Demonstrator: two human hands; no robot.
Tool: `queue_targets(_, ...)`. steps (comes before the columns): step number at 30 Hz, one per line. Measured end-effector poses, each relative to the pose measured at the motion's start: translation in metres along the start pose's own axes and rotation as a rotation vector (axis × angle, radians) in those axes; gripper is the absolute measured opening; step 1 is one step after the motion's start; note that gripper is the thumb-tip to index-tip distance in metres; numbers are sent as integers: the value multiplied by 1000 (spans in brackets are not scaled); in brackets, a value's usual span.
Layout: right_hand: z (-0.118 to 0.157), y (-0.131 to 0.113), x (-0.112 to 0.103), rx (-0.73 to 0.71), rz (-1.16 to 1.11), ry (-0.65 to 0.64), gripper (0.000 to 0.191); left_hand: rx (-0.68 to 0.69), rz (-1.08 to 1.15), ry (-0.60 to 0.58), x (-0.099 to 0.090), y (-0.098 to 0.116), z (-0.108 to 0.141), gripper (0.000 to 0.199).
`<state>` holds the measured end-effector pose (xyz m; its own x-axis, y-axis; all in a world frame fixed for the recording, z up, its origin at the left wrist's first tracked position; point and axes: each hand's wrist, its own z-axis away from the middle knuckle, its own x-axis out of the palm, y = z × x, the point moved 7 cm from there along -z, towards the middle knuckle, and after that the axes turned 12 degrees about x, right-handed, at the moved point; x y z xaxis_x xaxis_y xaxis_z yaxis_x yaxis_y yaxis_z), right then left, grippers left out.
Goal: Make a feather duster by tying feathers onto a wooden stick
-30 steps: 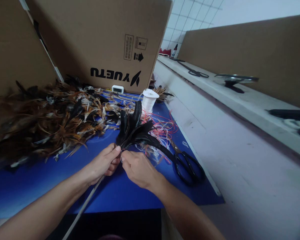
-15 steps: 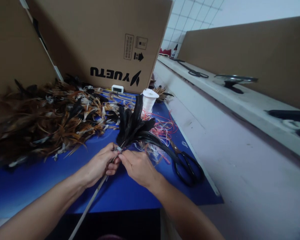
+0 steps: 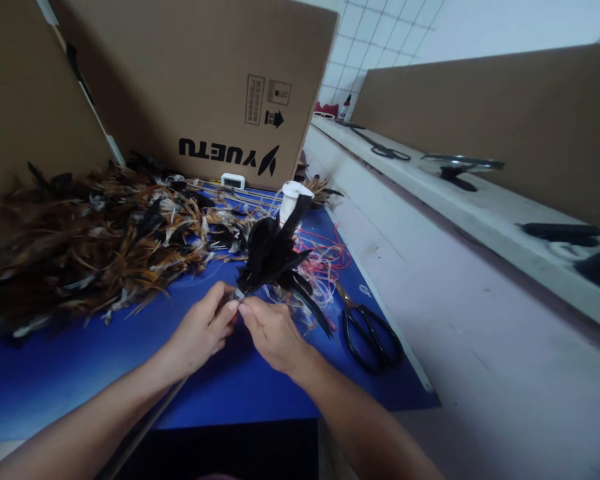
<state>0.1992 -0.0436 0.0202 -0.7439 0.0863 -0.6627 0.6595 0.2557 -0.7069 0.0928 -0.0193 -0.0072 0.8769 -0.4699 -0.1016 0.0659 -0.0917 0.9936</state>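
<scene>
My left hand (image 3: 203, 330) is closed round the top of a thin stick (image 3: 153, 420), whose lower end slants down to the left under my forearm. Black feathers (image 3: 270, 250) fan out from the stick just above my fingers. My right hand (image 3: 270, 330) touches the left one, its thumb and fingers pinched at the feather base by a whitish wrap (image 3: 237, 294); what exactly it pinches is too small to make out. Behind the feathers stands a white spool (image 3: 293, 193). Tangled pink and white ribbon (image 3: 325, 263) lies to their right.
Black-handled scissors (image 3: 373, 337) lie on the blue table surface (image 3: 240, 393) at the right. Brown feathers (image 3: 105, 247) are heaped at the left. A cardboard box (image 3: 205, 73) and a small white display (image 3: 233, 181) stand behind. A ledge (image 3: 420, 177) at the right holds more tools.
The stick and feathers have turned: the feathers lean and spread differently, and the stick's lower end has swung left beneath my left forearm. Both hands remain closed together.
</scene>
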Motion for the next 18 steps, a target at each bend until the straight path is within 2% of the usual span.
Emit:
queue_targets(4,-4,5,-2,57,-171,4,31,181,-383,64,-4,16,-1,18)
queue_targets(9,-10,23,5,207,-463,65,36,289,-622,134,0,27,-1,15)
queue_targets(13,-13,35,17,339,-644,25,38,300,-666,118,3,28,1,17)
queue_targets(18,-14,39,19,384,-713,2,38,286,-528,120,-1,29,4,20)
